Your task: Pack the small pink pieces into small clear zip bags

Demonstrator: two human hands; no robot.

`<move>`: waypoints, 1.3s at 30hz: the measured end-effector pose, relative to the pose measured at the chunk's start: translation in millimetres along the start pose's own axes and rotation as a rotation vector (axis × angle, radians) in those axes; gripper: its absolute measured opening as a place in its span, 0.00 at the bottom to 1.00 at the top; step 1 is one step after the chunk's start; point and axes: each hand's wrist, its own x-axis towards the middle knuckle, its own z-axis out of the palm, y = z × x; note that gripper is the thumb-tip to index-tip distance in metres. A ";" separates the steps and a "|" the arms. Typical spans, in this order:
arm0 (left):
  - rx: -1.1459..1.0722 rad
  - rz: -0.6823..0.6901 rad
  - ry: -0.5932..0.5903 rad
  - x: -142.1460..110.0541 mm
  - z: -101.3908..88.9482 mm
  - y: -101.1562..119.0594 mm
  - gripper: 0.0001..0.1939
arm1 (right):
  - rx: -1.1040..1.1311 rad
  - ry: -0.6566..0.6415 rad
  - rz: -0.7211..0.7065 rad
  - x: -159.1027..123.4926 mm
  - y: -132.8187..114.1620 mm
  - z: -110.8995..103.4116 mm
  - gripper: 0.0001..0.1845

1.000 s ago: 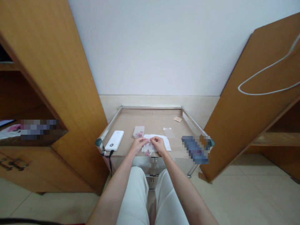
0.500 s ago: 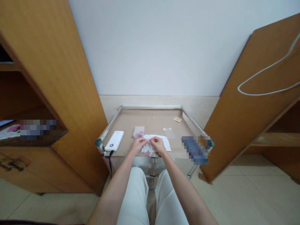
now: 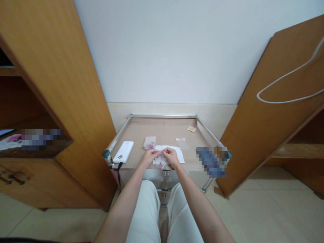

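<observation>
Two hands meet at the near middle of the counter (image 3: pixel 164 129), the left hand (image 3: pixel 157 152) and the right hand (image 3: pixel 164 152) each pinched closed, thumb to fingers, at the far end of a small clear bag (image 3: pixel 157 161). From where I stand, exactly how the fingertips sit on its edge is too small to make out. Pink pieces (image 3: pixel 160 166) show at the bag's near end, by the counter's near edge. A white sheet (image 3: pixel 180 156) lies under and to the right of the hands.

Just beyond the left hand lies a translucent packet (image 3: pixel 150 140), more pink bits gathered at its near end. Beyond the right hand, a flat clear pouch (image 3: pixel 182 144) rests with nothing visible inside.

To the left sits a white power bank (image 3: pixel 124 151) with a black strap (image 3: pixel 119 172); a small tan card (image 3: pixel 191 129) lies far right, and a pixelated bluish object (image 3: pixel 210 162) near right. Well off to the left, an open wooden cabinet (image 3: pixel 83 135) holds a white-and-pink item (image 3: pixel 11 142) on its shelf, partly pixelated.
</observation>
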 end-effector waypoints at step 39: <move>-0.006 0.011 -0.008 -1.1 -0.3 0.9 0.18 | -0.018 -0.032 0.040 -3.5 -6.3 0.3 0.06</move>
